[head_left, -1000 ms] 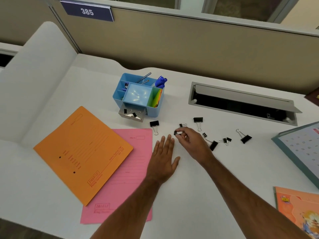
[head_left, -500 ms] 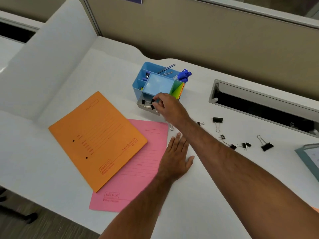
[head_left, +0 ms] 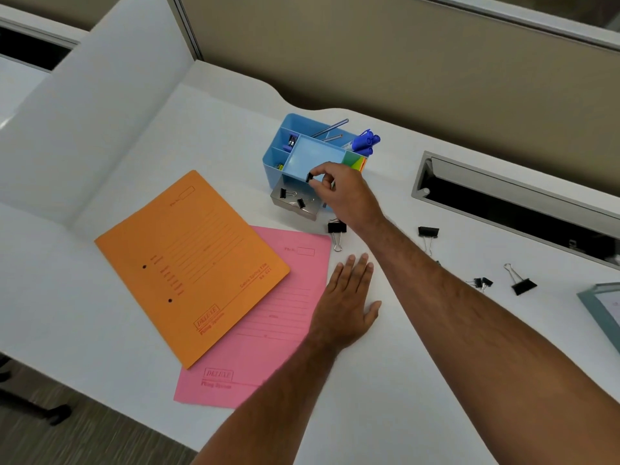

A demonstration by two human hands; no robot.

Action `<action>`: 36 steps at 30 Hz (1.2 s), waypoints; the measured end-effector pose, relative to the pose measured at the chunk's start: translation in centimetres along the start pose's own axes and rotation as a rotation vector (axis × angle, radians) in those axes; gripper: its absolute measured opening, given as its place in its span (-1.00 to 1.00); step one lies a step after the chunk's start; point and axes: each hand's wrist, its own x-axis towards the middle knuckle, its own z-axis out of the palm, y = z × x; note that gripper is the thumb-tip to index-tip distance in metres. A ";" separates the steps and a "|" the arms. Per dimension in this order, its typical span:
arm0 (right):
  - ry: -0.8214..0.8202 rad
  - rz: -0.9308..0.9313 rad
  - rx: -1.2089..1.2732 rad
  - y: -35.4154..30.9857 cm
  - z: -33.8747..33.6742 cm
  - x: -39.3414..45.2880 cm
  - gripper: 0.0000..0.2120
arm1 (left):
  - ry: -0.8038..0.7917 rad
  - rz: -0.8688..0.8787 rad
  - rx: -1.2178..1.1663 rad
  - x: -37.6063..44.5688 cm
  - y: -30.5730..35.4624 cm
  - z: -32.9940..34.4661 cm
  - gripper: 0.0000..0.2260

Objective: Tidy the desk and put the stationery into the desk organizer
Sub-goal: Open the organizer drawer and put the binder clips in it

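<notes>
Your right hand pinched a small black binder clip above the open grey drawer of the blue plastic desk organizer; your left hand lay spread flat nearer you. You needed to release low, inside the drawer.

Office cubicle: white desk walled by beige partition, cable slot in desktop. Filing folders, binder clips, blue organizer with pens.

Seven black binder clips: one pinched in the right fingers, two in the drawer just below them, four loose; two folders.
</notes>
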 end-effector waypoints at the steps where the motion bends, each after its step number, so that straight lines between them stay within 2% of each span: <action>1: -0.023 -0.011 -0.020 0.0 0.1 0.1 -0.79 | 0.003 0.000 0.000 0.0 0.0 0.1 -0.35; 6: -0.075 -0.045 -0.038 -0.4 0.0 0.2 -0.71 | 0.006 -0.012 0.002 0.1 -0.1 0.3 -0.35; 12: 0.121 0.004 0.113 1.9 -2.4 -1.9 -0.86 | 0.021 -0.012 0.011 0.0 -0.1 0.3 -0.32; 21: 0.255 0.304 0.147 10.3 -6.4 -11.1 -0.94 | 0.023 0.009 0.013 -0.1 -0.1 -0.1 -0.31; 27: 0.179 0.487 0.063 14.7 -7.1 -15.9 -0.93 | 0.020 0.008 0.040 -0.1 0.0 -0.1 -0.30; 32: 0.171 0.440 -0.058 14.9 -6.3 -15.9 -0.91 | 0.020 0.019 0.065 0.0 -0.2 -0.2 -0.31; 36: 0.111 0.321 -0.133 13.6 -6.1 -14.0 -0.78 | 0.005 0.008 0.071 0.0 -0.1 -0.2 -0.31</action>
